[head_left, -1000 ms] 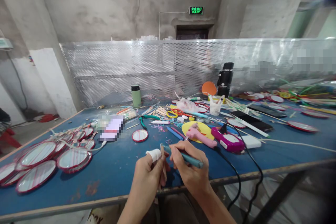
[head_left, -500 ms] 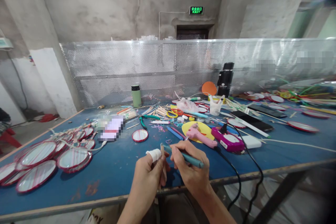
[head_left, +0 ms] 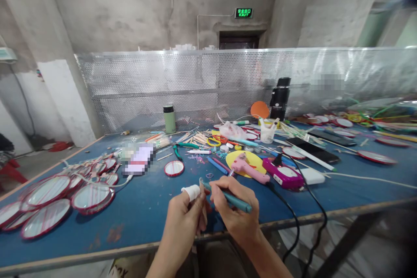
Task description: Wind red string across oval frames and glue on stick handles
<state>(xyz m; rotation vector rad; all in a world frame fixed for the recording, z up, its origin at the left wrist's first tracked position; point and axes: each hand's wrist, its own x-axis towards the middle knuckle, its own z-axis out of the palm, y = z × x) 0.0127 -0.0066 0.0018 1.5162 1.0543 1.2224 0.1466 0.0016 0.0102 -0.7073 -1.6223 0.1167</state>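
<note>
Near the table's front edge, my left hand [head_left: 186, 213] pinches a thin, pale wooden stick [head_left: 203, 208], held upright and partly covered by the fingers. White tape [head_left: 191, 192] wraps one finger of that hand. My right hand [head_left: 239, 208] is closed around a teal pen [head_left: 237, 202] in a writing grip, its front end at the stick's upper part. Beyond the hands lie a small round disc with a red rim [head_left: 173, 168], blue pens [head_left: 217, 166] and a pink glue gun [head_left: 249, 169] resting on a yellow disc [head_left: 263, 163].
Red-rimmed round discs [head_left: 45, 219] are stacked on the left, near a phone [head_left: 140, 159] on a cable. A purple power strip [head_left: 282, 173] with black cords is at right. Farther back stand a green bottle [head_left: 169, 120], a black flask [head_left: 279, 100] and a perforated metal screen [head_left: 146, 78].
My right hand and the teal pen have shifted very slightly left. My left hand stays nearly still, with the stick in its fingers.
</note>
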